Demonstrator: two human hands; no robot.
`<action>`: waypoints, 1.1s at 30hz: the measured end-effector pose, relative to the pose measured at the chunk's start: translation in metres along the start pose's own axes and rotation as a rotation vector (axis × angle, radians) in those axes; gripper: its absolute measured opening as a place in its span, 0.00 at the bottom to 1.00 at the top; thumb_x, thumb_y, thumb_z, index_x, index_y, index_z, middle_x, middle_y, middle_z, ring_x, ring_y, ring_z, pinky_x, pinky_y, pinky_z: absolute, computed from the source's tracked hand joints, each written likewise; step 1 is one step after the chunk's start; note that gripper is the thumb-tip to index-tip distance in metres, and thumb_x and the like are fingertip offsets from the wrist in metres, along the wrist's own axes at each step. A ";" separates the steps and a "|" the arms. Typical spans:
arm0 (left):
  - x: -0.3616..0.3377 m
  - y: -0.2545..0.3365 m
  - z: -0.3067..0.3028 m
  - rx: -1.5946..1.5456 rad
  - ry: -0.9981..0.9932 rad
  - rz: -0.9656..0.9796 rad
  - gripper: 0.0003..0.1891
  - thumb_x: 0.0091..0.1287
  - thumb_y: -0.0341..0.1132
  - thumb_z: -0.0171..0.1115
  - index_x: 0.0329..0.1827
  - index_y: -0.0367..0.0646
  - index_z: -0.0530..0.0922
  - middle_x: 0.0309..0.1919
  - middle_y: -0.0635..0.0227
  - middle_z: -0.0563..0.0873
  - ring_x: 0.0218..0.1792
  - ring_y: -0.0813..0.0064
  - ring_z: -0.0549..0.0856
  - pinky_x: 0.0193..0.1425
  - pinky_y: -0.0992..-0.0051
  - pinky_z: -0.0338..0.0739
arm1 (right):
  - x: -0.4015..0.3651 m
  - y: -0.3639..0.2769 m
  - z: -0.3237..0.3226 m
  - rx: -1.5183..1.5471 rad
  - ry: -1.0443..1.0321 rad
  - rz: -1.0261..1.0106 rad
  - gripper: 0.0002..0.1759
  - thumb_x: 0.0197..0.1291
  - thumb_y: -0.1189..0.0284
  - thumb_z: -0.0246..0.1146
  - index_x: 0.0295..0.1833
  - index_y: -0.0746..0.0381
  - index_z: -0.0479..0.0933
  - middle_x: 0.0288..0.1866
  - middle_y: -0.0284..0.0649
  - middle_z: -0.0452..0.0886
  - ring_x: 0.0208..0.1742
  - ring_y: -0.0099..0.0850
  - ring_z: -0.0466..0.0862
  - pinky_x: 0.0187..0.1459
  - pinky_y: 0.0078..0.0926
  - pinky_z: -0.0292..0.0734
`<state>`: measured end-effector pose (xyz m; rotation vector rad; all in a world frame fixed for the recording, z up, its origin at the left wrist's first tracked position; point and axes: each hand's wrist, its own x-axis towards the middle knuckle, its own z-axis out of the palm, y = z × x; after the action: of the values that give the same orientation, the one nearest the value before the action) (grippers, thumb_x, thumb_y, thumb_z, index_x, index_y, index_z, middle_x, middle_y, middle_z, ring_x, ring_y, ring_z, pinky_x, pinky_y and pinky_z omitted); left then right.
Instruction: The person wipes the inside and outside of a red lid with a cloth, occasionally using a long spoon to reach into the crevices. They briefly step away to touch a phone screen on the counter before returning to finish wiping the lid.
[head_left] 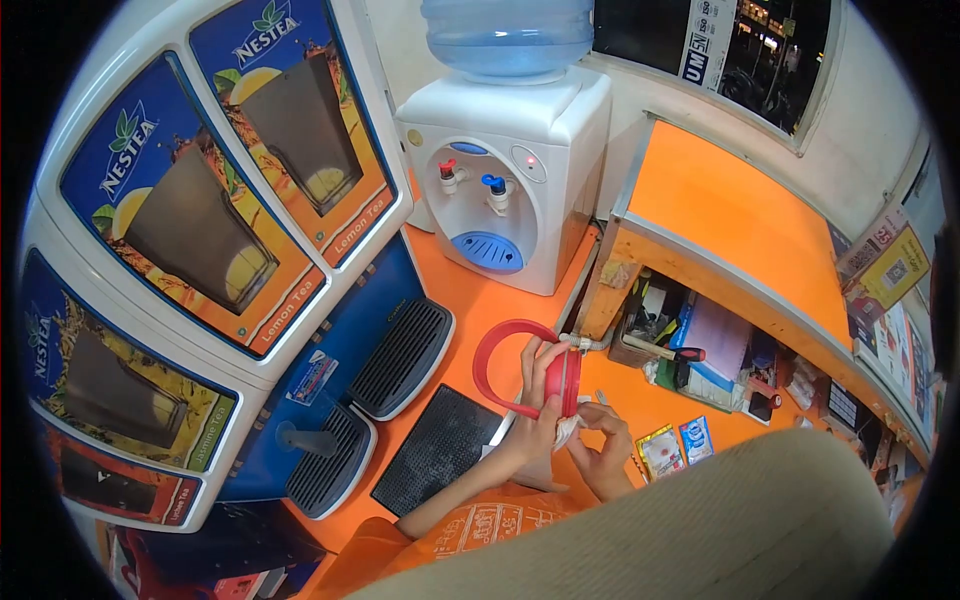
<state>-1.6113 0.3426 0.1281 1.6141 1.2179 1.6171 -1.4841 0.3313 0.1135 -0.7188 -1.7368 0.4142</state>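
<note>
My left hand (540, 400) is closed round a red ring-shaped piece (563, 380), its thumb pressed on a wide band. A thinner red loop (478, 360) stands out from that band to the left. My right hand (604, 440) is just right of the band, fingers curled in a pinch. A crumpled white tissue (568, 430) shows between the two hands, at my right fingertips. Both hands are over the orange counter (470, 345), in front of my orange shirt (500, 520). Close to the camera, a large beige fabric shape (680, 530) covers the lower right.
Left stands a Nestea dispenser (250, 180) with drip trays (400, 350). A black mat (440, 445) lies beside them. Behind is a white water dispenser (530, 130). To the right, an orange shelf (730, 200) covers stored items, including a hammer (665, 350). Two sachets (660, 452) lie near my right hand.
</note>
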 end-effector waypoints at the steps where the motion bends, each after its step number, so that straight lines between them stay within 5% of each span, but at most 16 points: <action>1: -0.001 0.000 0.003 -0.064 0.009 0.006 0.38 0.65 0.64 0.35 0.65 0.38 0.59 0.64 0.48 0.53 0.64 0.55 0.62 0.63 0.59 0.62 | 0.001 0.000 0.000 0.001 -0.001 0.001 0.20 0.45 0.83 0.68 0.38 0.63 0.63 0.37 0.51 0.80 0.39 0.40 0.83 0.39 0.29 0.79; 7: 0.009 0.012 0.003 -0.013 0.035 0.176 0.44 0.61 0.71 0.32 0.65 0.41 0.60 0.64 0.44 0.51 0.61 0.48 0.64 0.60 0.55 0.62 | 0.006 -0.006 0.003 0.124 0.087 0.024 0.22 0.48 0.81 0.68 0.40 0.63 0.60 0.38 0.52 0.79 0.40 0.39 0.82 0.42 0.30 0.78; 17: 0.015 -0.008 -0.014 0.195 -0.046 0.529 0.44 0.48 0.70 0.57 0.64 0.49 0.66 0.61 0.41 0.55 0.61 0.42 0.60 0.61 0.51 0.59 | 0.042 -0.032 -0.003 0.585 0.201 0.521 0.21 0.52 0.85 0.62 0.40 0.59 0.55 0.36 0.46 0.78 0.39 0.28 0.80 0.41 0.25 0.75; 22: 0.005 -0.012 -0.019 0.403 -0.124 0.533 0.45 0.50 0.71 0.53 0.64 0.46 0.65 0.62 0.42 0.55 0.63 0.41 0.59 0.62 0.48 0.57 | 0.068 -0.032 -0.007 0.687 0.073 0.768 0.20 0.53 0.85 0.62 0.40 0.60 0.56 0.35 0.43 0.78 0.36 0.25 0.79 0.37 0.21 0.75; 24: 0.002 -0.013 -0.009 -0.032 -0.010 0.234 0.46 0.55 0.71 0.47 0.66 0.42 0.60 0.64 0.43 0.51 0.64 0.42 0.57 0.63 0.48 0.56 | 0.064 -0.033 0.005 0.576 0.124 0.666 0.20 0.53 0.84 0.62 0.39 0.60 0.56 0.33 0.43 0.78 0.34 0.24 0.79 0.34 0.20 0.76; 33: -0.002 -0.004 -0.007 -0.218 0.026 -0.131 0.42 0.66 0.67 0.26 0.69 0.38 0.53 0.65 0.56 0.57 0.67 0.61 0.58 0.70 0.65 0.49 | 0.023 -0.013 0.021 0.178 0.054 0.205 0.20 0.51 0.84 0.65 0.38 0.62 0.58 0.35 0.45 0.78 0.36 0.26 0.80 0.37 0.21 0.75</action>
<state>-1.6187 0.3408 0.1248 1.3550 1.0943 1.6297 -1.5115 0.3384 0.1321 -0.7743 -1.5588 0.6755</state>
